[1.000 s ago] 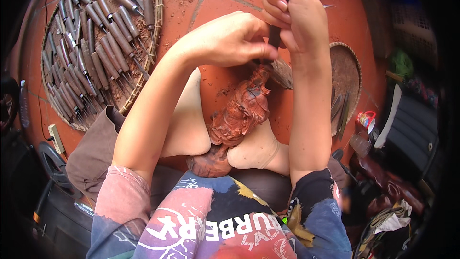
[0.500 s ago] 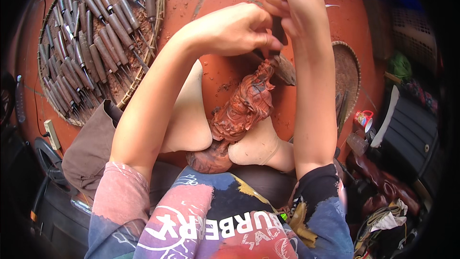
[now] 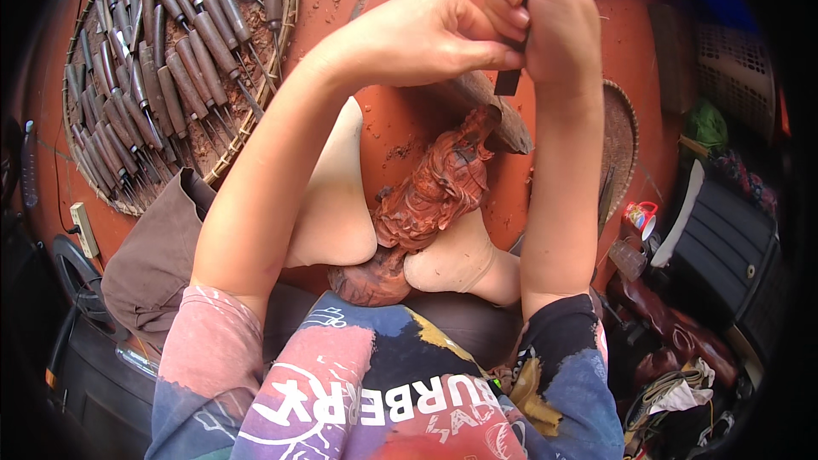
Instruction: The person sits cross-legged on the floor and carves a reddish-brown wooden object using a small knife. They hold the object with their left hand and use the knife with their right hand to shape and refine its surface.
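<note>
Over the last second the view shifts: the round woven tray [image 3: 281, 77] of carving tools slides a little toward the left and upper edge. The left hand [image 3: 426, 34] and right hand [image 3: 545, 13] sit higher in the picture than before, the right one now cut by the top edge. The dark chisel [image 3: 509, 81] they grip stands just above the reddish wood carving [image 3: 434, 196], whose top now shows clear of the hands.
</note>
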Motion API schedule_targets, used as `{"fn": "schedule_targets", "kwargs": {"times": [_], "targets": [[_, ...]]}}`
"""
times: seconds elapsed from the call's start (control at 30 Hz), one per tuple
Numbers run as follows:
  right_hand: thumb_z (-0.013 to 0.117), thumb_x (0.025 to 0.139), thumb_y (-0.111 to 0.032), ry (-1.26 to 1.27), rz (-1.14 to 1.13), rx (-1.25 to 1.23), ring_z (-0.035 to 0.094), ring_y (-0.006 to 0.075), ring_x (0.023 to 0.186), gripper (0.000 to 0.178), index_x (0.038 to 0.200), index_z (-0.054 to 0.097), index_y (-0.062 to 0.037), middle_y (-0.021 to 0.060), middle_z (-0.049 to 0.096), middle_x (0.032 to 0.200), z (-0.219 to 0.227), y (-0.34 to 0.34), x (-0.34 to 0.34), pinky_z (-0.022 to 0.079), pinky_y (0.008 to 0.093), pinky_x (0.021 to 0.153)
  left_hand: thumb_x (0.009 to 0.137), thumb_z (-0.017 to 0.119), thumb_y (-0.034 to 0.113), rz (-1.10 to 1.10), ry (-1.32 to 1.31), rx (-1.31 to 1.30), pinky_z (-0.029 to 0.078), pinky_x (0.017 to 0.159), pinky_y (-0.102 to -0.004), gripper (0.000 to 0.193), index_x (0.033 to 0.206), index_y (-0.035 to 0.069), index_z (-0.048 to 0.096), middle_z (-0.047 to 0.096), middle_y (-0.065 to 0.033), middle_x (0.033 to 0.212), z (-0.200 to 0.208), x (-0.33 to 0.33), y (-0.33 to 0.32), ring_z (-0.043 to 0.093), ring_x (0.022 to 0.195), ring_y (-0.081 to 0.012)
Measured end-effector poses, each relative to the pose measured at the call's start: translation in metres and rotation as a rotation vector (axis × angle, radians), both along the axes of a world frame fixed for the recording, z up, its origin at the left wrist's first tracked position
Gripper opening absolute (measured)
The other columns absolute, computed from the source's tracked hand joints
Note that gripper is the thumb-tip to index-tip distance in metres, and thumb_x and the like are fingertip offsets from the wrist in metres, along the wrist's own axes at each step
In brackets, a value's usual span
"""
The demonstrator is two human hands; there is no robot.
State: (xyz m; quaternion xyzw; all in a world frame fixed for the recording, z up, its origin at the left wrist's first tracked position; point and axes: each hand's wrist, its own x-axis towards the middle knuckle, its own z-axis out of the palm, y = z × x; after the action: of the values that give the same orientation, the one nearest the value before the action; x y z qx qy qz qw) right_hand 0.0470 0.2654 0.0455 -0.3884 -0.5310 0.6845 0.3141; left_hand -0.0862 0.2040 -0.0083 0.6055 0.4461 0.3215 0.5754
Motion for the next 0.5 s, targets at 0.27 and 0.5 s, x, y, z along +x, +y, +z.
{"fn": "schedule_targets", "kwargs": {"times": [0.27, 0.5], "targets": [[0.049, 0.106, -0.027, -0.076, 0.026, -0.198, 0.027, 0.0034, 0.035, 0.031, 0.086, 0.057, -0.0053, -0.0044, 0.039, 0.049, -0.037, 0.003, 0.003, 0.019, 0.0214, 0.032, 0.077, 0.085, 0.012, 0.008, -0.122, 0.003, 0.051, 0.095, -0.0291, 0.037, 0.108, -0.003, 0.070, 0.074, -0.0088, 0.102, -0.011, -0.002, 0.005, 0.068, 0.099, -0.0142], [0.049, 0.106, -0.026, -0.019, -0.001, -0.134, 0.027, 0.0039, 0.036, 0.030, 0.084, 0.055, -0.0059, -0.0054, 0.038, 0.050, -0.042, 0.013, -0.004, 0.020, 0.0221, 0.034, 0.086, 0.079, 0.017, -0.030, -0.265, -0.159, 0.049, 0.098, -0.0287, 0.038, 0.116, -0.002, 0.066, 0.071, -0.0072, 0.111, -0.028, -0.006, 0.013, 0.065, 0.101, -0.0123]]}}
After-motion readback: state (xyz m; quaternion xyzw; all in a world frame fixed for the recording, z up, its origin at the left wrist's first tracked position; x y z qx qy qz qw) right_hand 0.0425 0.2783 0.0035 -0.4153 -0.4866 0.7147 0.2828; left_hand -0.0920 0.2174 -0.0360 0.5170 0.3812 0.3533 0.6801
